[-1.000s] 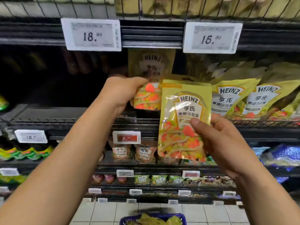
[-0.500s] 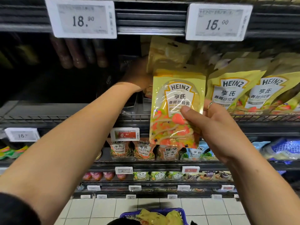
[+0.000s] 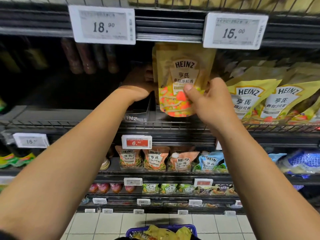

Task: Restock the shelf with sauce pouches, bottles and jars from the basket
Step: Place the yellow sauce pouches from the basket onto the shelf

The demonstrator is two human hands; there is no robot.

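Sauce pouch point(image 3: 180, 84): a flat, glossy, flexible stand-up pack, yellow, printed with "HEINZ" and a salad picture, with rounded lower corners. It stands upright just above the wire-edged shelf point(image 3: 173, 125), directly below the upper shelf rail and between the two white price tags point(image 3: 102, 25) reading 18.90 and 16.00.

Right hand point(image 3: 211, 101): thumb pressed on the pouch's front face at the picture area, remaining fingers curled behind its right edge; the pouch is pinched between them.

Left hand point(image 3: 138, 84): reaches into the shaded shelf bay at the pouch's left edge. It touches a second pouch point(image 3: 154, 66) of the same yellow type standing directly behind the front one, only its left margin visible. The fingers are in shadow; whether they curl round that rear pouch cannot be told.

Adjacent items:
- Dark cardboard display tray point(image 3: 136, 116) with "HEINZ" lettering stands on the shelf under the left wrist.
- Leaning yellow pouches point(image 3: 251, 97) of the same product fill the shelf to the right, tilted rightward and overlapping.
- Dark cylindrical bottles point(image 3: 86, 56) stand well back in the unlit left bay.
- Orange and blue pouches point(image 3: 155, 158) occupy the next shelf down, under a red tag point(image 3: 136, 142) marked 6.90.
- Blue plastic basket point(image 3: 190, 228) with crumpled yellow pouches rests on the white tiled floor point(image 3: 103, 226).
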